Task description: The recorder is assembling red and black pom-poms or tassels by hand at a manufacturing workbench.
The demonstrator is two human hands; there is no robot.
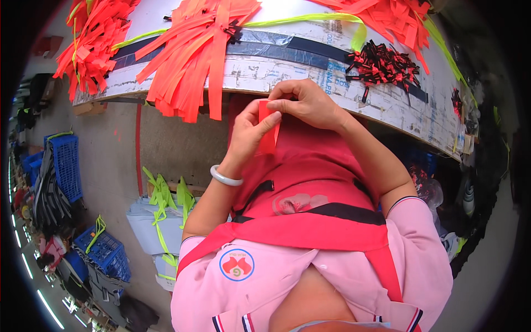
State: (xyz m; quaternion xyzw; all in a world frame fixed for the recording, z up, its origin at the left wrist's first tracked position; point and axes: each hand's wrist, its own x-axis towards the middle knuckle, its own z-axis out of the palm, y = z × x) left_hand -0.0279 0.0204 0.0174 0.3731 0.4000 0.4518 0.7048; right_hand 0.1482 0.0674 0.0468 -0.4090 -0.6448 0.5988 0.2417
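Observation:
Between my hands, just off the table's near edge, hangs a short orange-red fabric strip [269, 126]. My left hand [250, 130], with a pale bangle at its wrist, pinches the strip between thumb and fingers. The fingers of my right hand [307, 103] are closed at the strip's top end; anything smaller in them is hidden. A thick bundle of orange-red strips [191, 63] hangs over the table edge ahead and left of my hands. A heap of small black-and-red pieces [383, 65] lies on the tabletop ahead to the right.
More orange-red strips lie at the far left [91, 47] and far right [387, 22] of the worn white table [251, 73]. A yellow-green band [304, 18] crosses it. Blue baskets [66, 166] and a pale stack with green ties [146, 218] stand on the floor, left.

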